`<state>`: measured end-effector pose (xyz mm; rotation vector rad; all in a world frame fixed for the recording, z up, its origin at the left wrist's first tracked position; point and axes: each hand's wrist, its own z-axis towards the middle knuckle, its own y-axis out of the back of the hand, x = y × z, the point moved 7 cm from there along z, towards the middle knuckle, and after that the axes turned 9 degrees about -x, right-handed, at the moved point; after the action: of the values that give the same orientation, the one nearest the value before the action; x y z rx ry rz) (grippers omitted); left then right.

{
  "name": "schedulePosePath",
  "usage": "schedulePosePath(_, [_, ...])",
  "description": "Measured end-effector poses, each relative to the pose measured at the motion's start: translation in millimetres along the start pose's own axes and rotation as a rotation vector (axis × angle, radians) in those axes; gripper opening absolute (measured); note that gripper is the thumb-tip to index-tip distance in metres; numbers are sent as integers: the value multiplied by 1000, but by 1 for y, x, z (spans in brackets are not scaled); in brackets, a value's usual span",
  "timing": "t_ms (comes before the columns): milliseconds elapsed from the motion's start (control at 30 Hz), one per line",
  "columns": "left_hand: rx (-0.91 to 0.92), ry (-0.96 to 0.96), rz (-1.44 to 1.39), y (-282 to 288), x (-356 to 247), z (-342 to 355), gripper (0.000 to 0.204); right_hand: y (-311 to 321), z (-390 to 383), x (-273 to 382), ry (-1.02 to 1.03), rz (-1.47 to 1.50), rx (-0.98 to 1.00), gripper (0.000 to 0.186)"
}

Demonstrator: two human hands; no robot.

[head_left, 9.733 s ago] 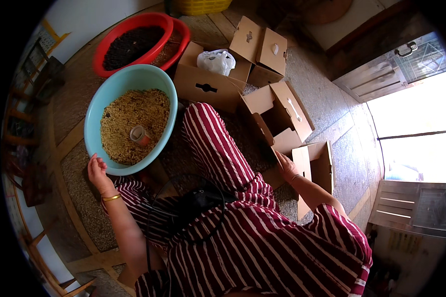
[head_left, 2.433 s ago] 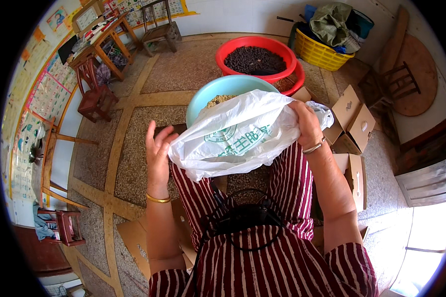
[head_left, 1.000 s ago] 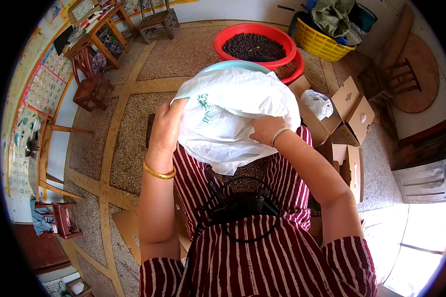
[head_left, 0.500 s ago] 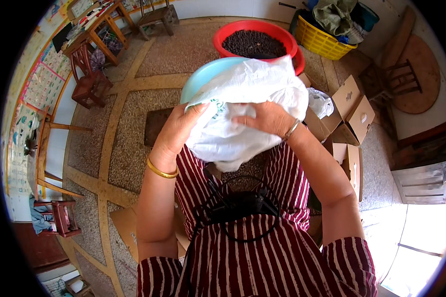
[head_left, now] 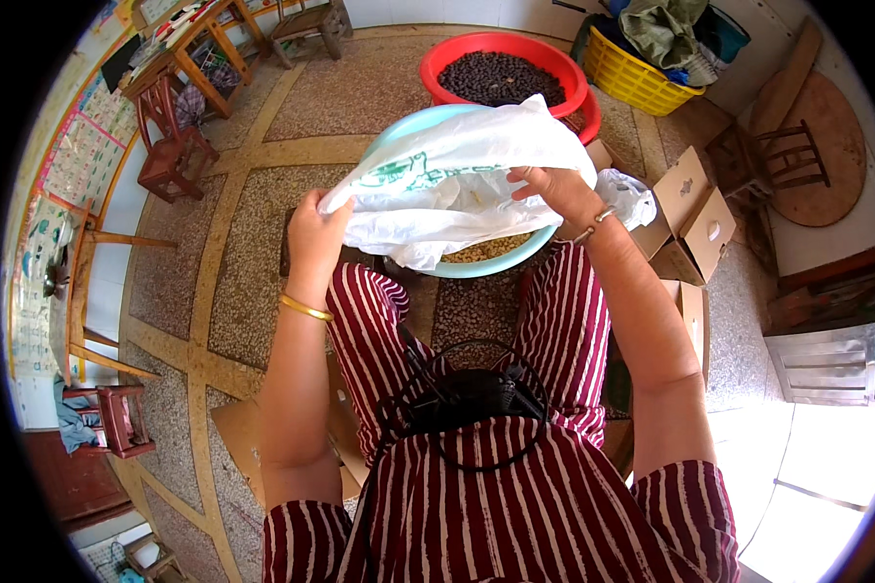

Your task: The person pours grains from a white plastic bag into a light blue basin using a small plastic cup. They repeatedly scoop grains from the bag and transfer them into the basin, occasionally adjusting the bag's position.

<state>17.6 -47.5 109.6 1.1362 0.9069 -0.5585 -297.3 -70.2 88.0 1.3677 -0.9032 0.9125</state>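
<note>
Wooden chair point(head_left: 170, 146): far off to the left of the left hand's fingers, standing on the speckled floor point(head_left: 175, 272), well apart from the action
Left hand point(head_left: 313, 231): up in front of the knees, fingers curled shut and pinching the left edge of the white plastic bag; a gold bangle point(head_left: 305, 308) sits on the wrist just below
White plastic bag point(head_left: 457, 180): stretched out between the two sets of fingers, crumpled, with green print showing near the left fingers; it hangs right over the turquoise basin and hides most of it; what the bag holds, if anything, cannot be told from here
Turquoise basin point(head_left: 501, 258): just beyond and beneath the fingers, only its rim peeking out above and below the bag; a strip of tan grain point(head_left: 484, 249) shows inside it, under the bag's lower edge
Right hand point(head_left: 554, 192): gripping the bag's right side, thumb and fingers closed on a fold of plastic, with a thin bracelet point(head_left: 594, 222) at the wrist
Red basin point(head_left: 504, 73): past the fingertips, behind the turquoise one and touching or nearly touching it, filled with small dark beans point(head_left: 501, 78)
Second white bag point(head_left: 627, 194): bunched up just right of the right wrist, lying against the cardboard
Cardboard boxes point(head_left: 695, 209): to the right of the right hand, flaps open; contents not visible
Yellow basket point(head_left: 642, 78): far beyond the right fingers, stuffed with green and dark cloth point(head_left: 666, 29)
</note>
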Motion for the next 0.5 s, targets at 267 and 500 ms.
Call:
schedulePosePath(267, [113,513,-1120,-60,44,-13,31,-41,-13,18,-160,115,146,92])
schedulePosePath(500, [68,479,-1216,-50,31,22,32,-59,0,38,64,268,159,100])
